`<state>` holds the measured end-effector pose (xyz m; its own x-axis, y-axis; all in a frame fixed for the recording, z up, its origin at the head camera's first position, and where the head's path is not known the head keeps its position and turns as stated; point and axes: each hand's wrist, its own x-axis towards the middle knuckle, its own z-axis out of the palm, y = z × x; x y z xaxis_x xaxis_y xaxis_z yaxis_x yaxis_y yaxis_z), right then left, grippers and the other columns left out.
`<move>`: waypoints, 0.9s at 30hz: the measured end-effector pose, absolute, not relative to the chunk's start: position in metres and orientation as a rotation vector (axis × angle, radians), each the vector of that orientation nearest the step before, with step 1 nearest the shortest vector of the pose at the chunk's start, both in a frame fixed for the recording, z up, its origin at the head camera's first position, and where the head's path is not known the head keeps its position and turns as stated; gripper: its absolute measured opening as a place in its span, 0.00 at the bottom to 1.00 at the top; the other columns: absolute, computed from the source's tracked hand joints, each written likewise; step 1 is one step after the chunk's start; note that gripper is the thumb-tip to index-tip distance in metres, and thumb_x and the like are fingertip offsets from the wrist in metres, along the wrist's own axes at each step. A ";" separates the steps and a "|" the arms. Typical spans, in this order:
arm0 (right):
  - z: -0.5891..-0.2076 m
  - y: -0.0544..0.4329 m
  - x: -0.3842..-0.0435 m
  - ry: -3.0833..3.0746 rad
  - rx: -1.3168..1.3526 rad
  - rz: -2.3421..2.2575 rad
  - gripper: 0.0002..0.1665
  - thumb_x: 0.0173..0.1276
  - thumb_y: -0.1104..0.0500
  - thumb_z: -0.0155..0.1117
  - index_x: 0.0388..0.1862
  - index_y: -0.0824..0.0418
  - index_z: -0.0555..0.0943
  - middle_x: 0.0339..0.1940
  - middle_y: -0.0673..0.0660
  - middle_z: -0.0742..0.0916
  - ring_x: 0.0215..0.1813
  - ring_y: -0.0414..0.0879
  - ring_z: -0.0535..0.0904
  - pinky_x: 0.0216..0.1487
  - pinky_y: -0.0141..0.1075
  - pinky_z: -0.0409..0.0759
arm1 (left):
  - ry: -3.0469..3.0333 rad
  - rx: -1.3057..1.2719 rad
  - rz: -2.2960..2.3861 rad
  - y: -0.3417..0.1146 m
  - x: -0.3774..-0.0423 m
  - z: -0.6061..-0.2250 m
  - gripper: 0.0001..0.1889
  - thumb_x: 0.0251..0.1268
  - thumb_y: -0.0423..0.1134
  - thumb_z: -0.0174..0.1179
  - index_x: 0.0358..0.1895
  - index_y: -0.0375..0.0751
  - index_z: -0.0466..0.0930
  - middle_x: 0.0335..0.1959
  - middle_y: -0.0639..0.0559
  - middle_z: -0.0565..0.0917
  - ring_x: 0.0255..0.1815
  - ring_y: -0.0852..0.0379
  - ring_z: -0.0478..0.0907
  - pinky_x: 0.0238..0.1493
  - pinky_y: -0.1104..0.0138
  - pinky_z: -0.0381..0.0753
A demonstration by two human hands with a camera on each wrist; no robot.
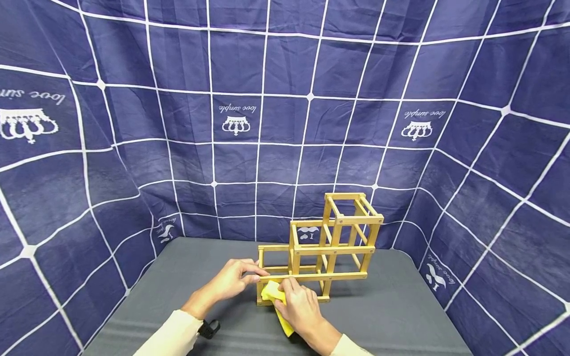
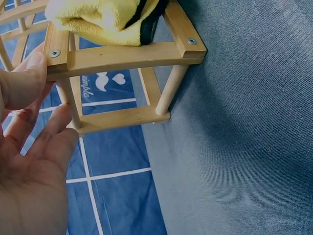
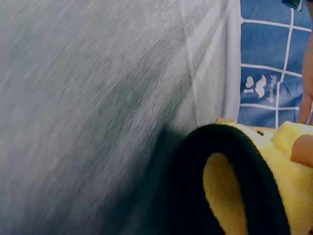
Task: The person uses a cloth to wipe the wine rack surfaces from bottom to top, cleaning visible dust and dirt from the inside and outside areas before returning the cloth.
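A stepped light-wood rack [image 1: 334, 250] of slats and dowels stands on the grey surface, its low end to the left. At that end my left hand [image 1: 231, 279] holds the upper corner, thumb at the front slat; the left wrist view shows its fingers [image 2: 54, 122] by a dowel. My right hand [image 1: 303, 306] grips a yellow cloth [image 1: 272, 290] against the front of the lowest section, just under its upper rail. A dark border edges the cloth [image 2: 98, 19], and a fold of it [image 3: 288, 181] loops toward the camera in the right wrist view.
Grey fabric [image 1: 392, 311] covers the tabletop under the rack. Blue curtains [image 1: 285, 123] with white grid lines rise behind it and along both sides. A black strap [image 1: 209, 329] sits at my left wrist.
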<state>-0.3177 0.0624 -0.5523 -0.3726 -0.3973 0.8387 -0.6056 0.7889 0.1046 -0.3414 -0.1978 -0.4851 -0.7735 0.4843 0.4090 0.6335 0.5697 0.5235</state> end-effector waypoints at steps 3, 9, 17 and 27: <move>-0.552 0.055 -0.318 -2.026 0.734 0.271 0.32 0.42 0.50 1.00 0.39 0.51 0.85 0.33 0.45 0.89 0.19 0.45 0.84 0.17 0.34 0.76 | -2.575 -0.933 -1.003 -0.198 -0.342 -0.484 0.13 0.82 0.32 0.71 0.56 0.54 1.00 0.60 0.44 0.97 0.75 0.27 0.88 0.78 0.31 0.83; -0.554 0.043 -0.322 -2.077 0.794 0.209 0.21 0.53 0.48 0.99 0.41 0.49 0.95 0.35 0.44 0.93 0.24 0.44 0.90 0.20 0.33 0.81 | -2.584 -0.930 -1.009 -0.199 -0.340 -0.484 0.14 0.83 0.31 0.70 0.56 0.54 0.99 0.61 0.45 0.97 0.76 0.26 0.87 0.78 0.31 0.83; -0.547 0.049 -0.323 -2.263 0.854 0.229 0.18 0.62 0.47 0.96 0.45 0.47 0.96 0.39 0.44 0.95 0.29 0.44 0.92 0.25 0.35 0.85 | -2.583 -0.935 -1.013 -0.197 -0.340 -0.481 0.15 0.83 0.30 0.70 0.57 0.54 0.99 0.60 0.45 0.97 0.76 0.26 0.87 0.79 0.30 0.82; -0.535 0.099 -0.308 -2.294 0.765 0.561 0.23 0.52 0.55 0.95 0.41 0.47 0.88 0.40 0.42 0.94 0.34 0.33 0.85 0.29 0.30 0.82 | -2.572 -0.902 -0.999 -0.193 -0.334 -0.486 0.10 0.80 0.35 0.75 0.55 0.54 0.99 0.57 0.52 0.97 0.74 0.29 0.89 0.76 0.33 0.86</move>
